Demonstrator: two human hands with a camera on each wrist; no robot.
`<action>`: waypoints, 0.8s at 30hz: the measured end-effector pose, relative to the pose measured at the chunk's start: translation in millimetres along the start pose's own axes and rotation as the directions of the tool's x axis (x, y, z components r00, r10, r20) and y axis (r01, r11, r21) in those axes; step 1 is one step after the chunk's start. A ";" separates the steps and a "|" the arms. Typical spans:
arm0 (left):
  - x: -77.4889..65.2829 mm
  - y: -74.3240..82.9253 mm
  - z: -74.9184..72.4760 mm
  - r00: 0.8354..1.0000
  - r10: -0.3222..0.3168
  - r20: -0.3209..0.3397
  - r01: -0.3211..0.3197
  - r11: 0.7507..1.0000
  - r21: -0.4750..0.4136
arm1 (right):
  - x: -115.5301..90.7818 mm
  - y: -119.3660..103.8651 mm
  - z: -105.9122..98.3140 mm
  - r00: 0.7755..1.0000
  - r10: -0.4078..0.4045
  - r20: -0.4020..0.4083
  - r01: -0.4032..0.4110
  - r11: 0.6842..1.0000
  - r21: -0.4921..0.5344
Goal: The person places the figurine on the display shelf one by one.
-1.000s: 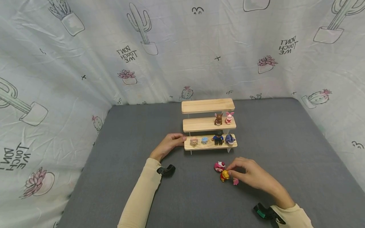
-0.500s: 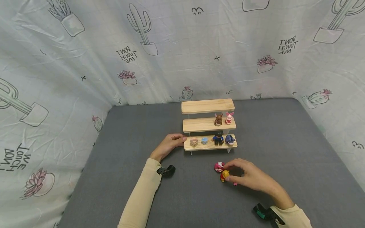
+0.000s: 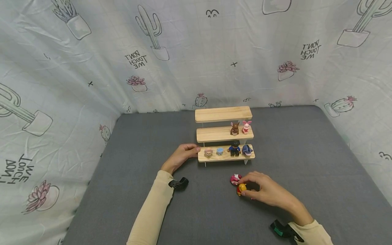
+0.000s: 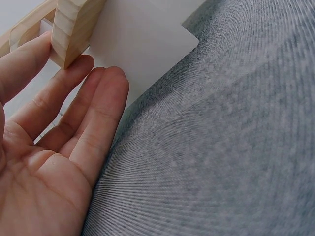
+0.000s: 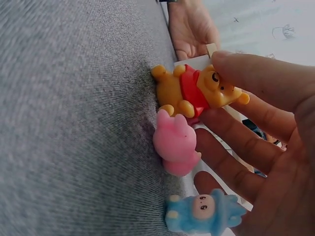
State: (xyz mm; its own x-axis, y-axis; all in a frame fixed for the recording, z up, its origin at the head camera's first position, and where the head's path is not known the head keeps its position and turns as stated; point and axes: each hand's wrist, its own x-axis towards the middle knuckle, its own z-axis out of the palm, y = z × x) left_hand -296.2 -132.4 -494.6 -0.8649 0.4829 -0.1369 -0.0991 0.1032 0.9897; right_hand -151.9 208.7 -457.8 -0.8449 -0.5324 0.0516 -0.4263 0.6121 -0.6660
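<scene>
My left hand (image 3: 182, 156) holds the left end of the lowest board of a three-tier wooden display shelf (image 3: 226, 157); in the left wrist view, thumb and forefinger pinch the board's end (image 4: 74, 29). On the table before the shelf, my right hand (image 3: 269, 189) has its thumb and fingers around a yellow bear figurine (image 5: 197, 91) in a red shirt, thumb at its head. Just behind the bear lies a pink-and-white figurine (image 3: 235, 179). Beneath the right hand stand a small pink figurine (image 5: 174, 145) and a light-blue figurine (image 5: 199, 211), largely hidden in the head view.
The lowest board carries a beige figurine (image 3: 208, 152), a blue one (image 3: 219, 151), a dark-capped figure (image 3: 234, 149) and a purple-blue one (image 3: 247, 150). A brown figurine (image 3: 234, 129) and a pink-eared one (image 3: 246, 127) stand on the middle board. Cactus-print cloth (image 3: 183, 68) hangs behind.
My right hand's fingertips have spread from above the bear and shifted slightly left, to either side of it. The hand now covers more of the small pink figurine. My left hand stays put.
</scene>
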 end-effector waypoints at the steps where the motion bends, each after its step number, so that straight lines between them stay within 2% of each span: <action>1: 0.1 -0.1 0.0 1.000 0.004 0.002 -0.004 1.000 0.001 | 0.2 -0.3 0.2 1.000 -0.004 -0.006 0.004 1.000 -0.003; 4: 0.2 -0.3 -0.2 1.000 0.012 0.006 -0.012 1.000 0.002 | 0.3 -1.1 0.5 1.000 0.000 -0.016 0.000 1.000 -0.014; 11: 0.1 -0.6 -0.7 1.000 0.023 0.006 -0.023 1.000 -0.009 | 2.5 -5.8 -4.6 0.996 0.084 0.008 -0.085 0.995 0.044; 20: 0.0 -1.2 -0.7 1.000 0.019 0.008 -0.019 1.000 -0.011 | 7.8 -13.0 -16.4 0.999 0.032 -0.008 -0.032 0.998 0.056; 24: 0.0 -0.7 -0.3 1.000 0.018 0.008 -0.018 1.000 -0.013 | 11.2 -15.4 -19.3 0.999 0.000 -0.038 0.002 0.998 0.061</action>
State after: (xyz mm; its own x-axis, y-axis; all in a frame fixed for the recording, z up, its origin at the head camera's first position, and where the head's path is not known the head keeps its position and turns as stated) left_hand -296.3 -132.6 -495.3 -0.8624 0.4920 -0.1195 -0.0898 0.0835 0.9924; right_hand -161.0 204.5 -432.6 -0.8566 -0.5098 0.0798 -0.4080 0.5743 -0.7097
